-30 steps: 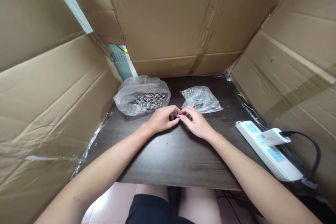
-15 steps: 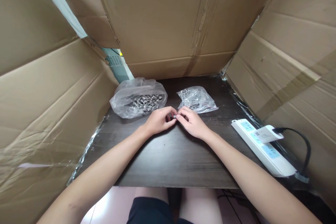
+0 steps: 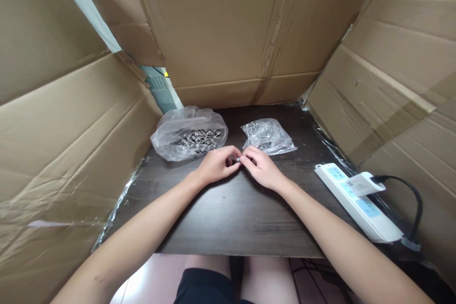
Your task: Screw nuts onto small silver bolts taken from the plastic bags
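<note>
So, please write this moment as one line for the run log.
left hand: holds small metal part | right hand: holds same part | beyond: plastic bag with metal pieces, second bag

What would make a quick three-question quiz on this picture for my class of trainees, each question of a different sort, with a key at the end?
1. Multiple choice: What is at the fingertips where the left hand and the right hand meet?
A) a pen
B) a small metal piece
C) a paper cup

2. True or false: The white power strip lies to the right of both the larger plastic bag and the smaller plastic bag.

3. Fill in the blank: The cable that curves beside the power strip is coloured ____.

Key: 1. B; 2. True; 3. black.
</note>
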`<state>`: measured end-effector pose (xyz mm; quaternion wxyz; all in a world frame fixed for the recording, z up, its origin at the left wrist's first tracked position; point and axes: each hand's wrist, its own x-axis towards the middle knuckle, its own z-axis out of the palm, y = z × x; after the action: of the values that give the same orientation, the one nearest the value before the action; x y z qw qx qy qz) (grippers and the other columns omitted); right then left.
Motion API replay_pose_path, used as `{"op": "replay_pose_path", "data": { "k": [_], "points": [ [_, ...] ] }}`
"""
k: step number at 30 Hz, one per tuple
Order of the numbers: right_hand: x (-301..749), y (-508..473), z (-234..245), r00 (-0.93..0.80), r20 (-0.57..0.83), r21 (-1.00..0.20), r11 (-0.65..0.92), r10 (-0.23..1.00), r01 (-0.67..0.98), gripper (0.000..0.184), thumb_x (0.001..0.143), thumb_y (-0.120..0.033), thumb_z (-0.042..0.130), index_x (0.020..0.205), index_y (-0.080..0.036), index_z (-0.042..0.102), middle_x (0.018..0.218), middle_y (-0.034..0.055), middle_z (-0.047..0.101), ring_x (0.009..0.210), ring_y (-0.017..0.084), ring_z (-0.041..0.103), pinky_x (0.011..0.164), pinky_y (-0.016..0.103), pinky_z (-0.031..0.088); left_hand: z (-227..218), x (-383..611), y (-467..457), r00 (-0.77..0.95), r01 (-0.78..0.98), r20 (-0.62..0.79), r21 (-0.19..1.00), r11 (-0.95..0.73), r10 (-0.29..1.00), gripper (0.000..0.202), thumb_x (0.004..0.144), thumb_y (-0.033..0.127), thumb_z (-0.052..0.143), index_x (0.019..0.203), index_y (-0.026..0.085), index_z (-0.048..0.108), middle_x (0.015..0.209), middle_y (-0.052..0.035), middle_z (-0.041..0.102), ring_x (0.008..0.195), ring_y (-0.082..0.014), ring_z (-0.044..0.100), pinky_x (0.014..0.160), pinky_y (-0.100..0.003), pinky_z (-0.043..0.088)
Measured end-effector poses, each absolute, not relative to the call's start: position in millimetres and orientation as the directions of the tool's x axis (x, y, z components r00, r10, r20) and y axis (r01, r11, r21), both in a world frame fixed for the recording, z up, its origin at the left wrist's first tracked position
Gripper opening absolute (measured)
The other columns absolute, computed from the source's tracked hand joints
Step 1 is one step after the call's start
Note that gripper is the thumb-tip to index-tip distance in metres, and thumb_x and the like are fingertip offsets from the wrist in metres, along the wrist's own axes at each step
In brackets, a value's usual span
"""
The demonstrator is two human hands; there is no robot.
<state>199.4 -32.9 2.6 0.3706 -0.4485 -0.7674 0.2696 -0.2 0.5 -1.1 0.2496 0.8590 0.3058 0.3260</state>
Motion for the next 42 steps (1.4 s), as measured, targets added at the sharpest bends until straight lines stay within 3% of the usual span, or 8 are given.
{"op": "replay_pose_path", "data": {
  "k": [14,29,35,42],
  "points": [
    [200.5,-34.0,3.0,-0.308,0.304,-0.754,0.425,0.902,0.501,0.010,0.095,-0.023,0.056,0.087,-0.021,0.061,0.091,0.0041,0.058,0.080,0.018,0.054,0.072,0.032,0.045,-0.1,0.0,0.6,0.603,0.375,0.380,0.641,-0.669,0.702,0.016,0.087,0.022,0.066,0.103,0.020,0.065,0.093,-0.0007,0.073,0.068,-0.0109,0.066,0.064,-0.022,0.051],
    [200.1,-33.2,2.0,-0.317,0.301,-0.750,0.428,0.899,0.504,0.012,0.097,-0.025,0.055,0.088,-0.020,0.062,0.091,0.0040,0.057,0.081,0.017,0.054,0.073,0.032,0.045,-1.1,-0.2,0.7,0.605,0.372,0.387,0.635,-0.677,0.696,0.016,0.087,0.023,0.066,0.103,0.019,0.065,0.090,-0.0003,0.071,0.065,-0.0099,0.064,0.063,-0.021,0.049],
    [199.6,-33.6,4.2,-0.326,0.318,-0.746,0.447,0.890,0.494,0.024,0.101,-0.028,0.050,0.079,-0.021,0.057,0.089,0.0045,0.057,0.086,0.019,0.055,0.080,0.035,0.045,-1.1,0.1,0.5,0.606,0.374,0.392,0.628,-0.682,0.693,0.015,0.088,0.024,0.065,0.103,0.019,0.065,0.090,-0.0005,0.071,0.067,-0.0104,0.064,0.063,-0.021,0.050],
    [199.8,-34.5,3.8,-0.306,0.293,-0.748,0.417,0.906,0.516,0.012,0.097,-0.027,0.056,0.087,-0.021,0.060,0.089,0.0031,0.056,0.079,0.017,0.054,0.073,0.032,0.045,-0.8,-0.3,0.6,0.604,0.373,0.394,0.629,-0.682,0.693,0.016,0.087,0.022,0.065,0.103,0.019,0.065,0.091,-0.0005,0.072,0.066,-0.0102,0.064,0.063,-0.021,0.050]
  ]
}}
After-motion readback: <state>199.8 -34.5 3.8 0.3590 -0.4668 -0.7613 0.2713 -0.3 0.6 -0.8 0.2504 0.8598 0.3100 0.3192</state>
